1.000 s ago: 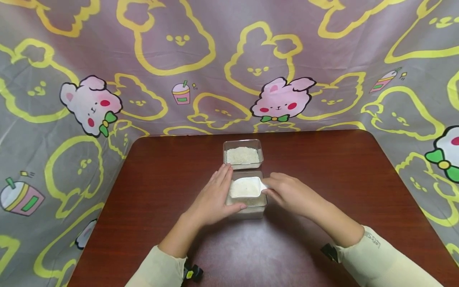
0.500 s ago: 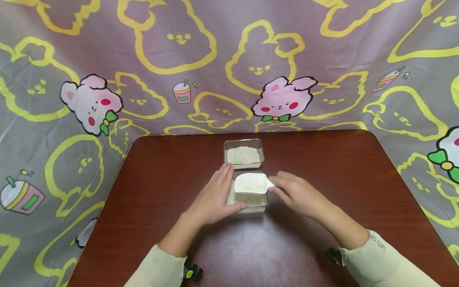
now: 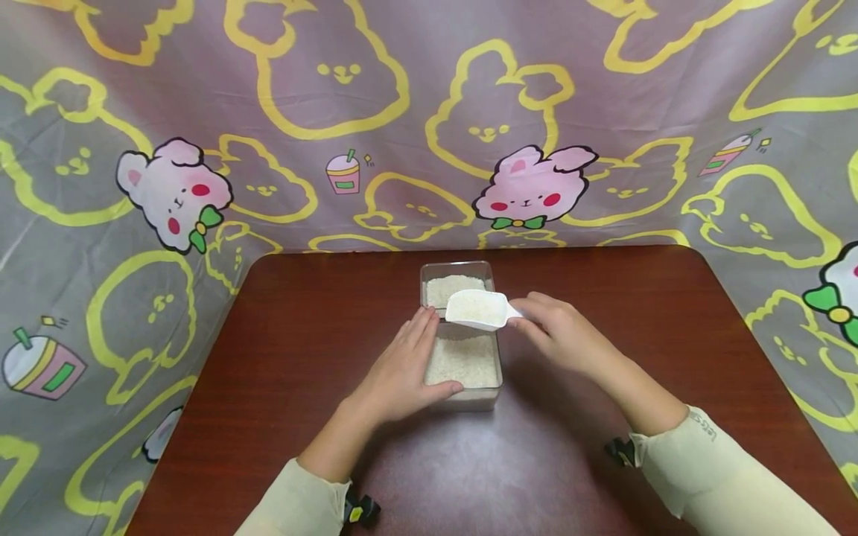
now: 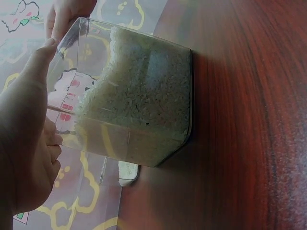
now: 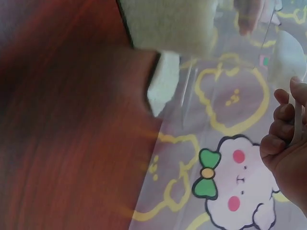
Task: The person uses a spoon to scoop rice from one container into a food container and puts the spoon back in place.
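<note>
A white scoop (image 3: 477, 310) of rice hangs level above the gap between two clear containers. My right hand (image 3: 561, 331) pinches its handle; the right wrist view shows the fingers curled round the scoop's handle (image 5: 298, 120). The near container (image 3: 469, 400) is filled with rice to below its rim, and the rice shows through its wall (image 4: 144, 91) in the left wrist view. My left hand (image 3: 398, 376) rests along its left side, fingers straight, thumb over the front rim. Behind stands the far container (image 3: 424, 284), also holding rice, partly hidden by the scoop.
The containers stand in line on a dark red-brown table (image 3: 322, 335). A patterned cloth (image 3: 395, 97) rises behind the table and at both sides. Black devices (image 3: 362, 511) sit under both sleeves.
My right hand has lifted the filled scoop from over the near container and carried it forward to the far container's front edge. The left hand stays in place.
</note>
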### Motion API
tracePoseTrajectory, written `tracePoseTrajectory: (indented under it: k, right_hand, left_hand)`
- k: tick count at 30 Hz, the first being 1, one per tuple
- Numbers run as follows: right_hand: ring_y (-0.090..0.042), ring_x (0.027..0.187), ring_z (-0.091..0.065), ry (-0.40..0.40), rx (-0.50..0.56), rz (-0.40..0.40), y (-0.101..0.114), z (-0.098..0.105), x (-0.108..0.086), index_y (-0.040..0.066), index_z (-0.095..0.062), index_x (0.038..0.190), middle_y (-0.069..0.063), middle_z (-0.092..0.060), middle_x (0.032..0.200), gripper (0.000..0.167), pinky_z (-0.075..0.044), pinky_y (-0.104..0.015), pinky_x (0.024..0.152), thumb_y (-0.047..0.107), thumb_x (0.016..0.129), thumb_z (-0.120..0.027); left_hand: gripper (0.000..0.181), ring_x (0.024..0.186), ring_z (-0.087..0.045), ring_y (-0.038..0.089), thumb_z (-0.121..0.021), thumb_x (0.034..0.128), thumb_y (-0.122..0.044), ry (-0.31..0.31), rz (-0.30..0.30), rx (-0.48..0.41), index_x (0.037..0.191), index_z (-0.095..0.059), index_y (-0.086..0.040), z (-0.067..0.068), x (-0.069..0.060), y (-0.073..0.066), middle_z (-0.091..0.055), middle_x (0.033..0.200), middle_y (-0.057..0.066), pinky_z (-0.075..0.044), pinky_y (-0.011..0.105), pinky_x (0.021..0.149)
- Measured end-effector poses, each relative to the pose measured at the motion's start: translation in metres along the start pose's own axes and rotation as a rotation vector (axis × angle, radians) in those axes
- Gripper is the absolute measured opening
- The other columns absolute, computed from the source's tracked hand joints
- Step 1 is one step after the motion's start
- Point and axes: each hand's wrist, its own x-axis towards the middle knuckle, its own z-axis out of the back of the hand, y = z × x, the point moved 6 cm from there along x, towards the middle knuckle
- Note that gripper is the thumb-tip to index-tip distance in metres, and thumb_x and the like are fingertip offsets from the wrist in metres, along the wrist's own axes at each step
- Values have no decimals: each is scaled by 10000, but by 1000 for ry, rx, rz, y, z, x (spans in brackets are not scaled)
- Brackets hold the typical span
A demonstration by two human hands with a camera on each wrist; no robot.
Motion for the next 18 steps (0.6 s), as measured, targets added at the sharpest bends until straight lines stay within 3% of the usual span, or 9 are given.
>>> tracePoseTrajectory:
  k: [9, 18]
  right_hand:
    - [-242, 857, -605, 24, -67, -94, -41, -23, 42, 49, -689, 1085, -79, -643, 921, 194, -516, -443, 807, 185, 954, -644]
    - [-267, 723, -560, 101, -208, -93, -58, -61, 64, 55, -652, 918, -73, -555, 768, 138, -478, -436, 655, 189, 949, -649]
  left_hand:
    - [1083, 1531, -92, 238, -552, 848, -705, 11, 1, 9, 1554, -172, 22, 0, 1, 1, -163, 1641, 153, -153, 397, 1231]
    - [1067, 1528, -114, 250, -581, 853, -676, 3, -2, -3, 1550, -185, 30, 0, 1, 0, -179, 1634, 166, -168, 404, 1228]
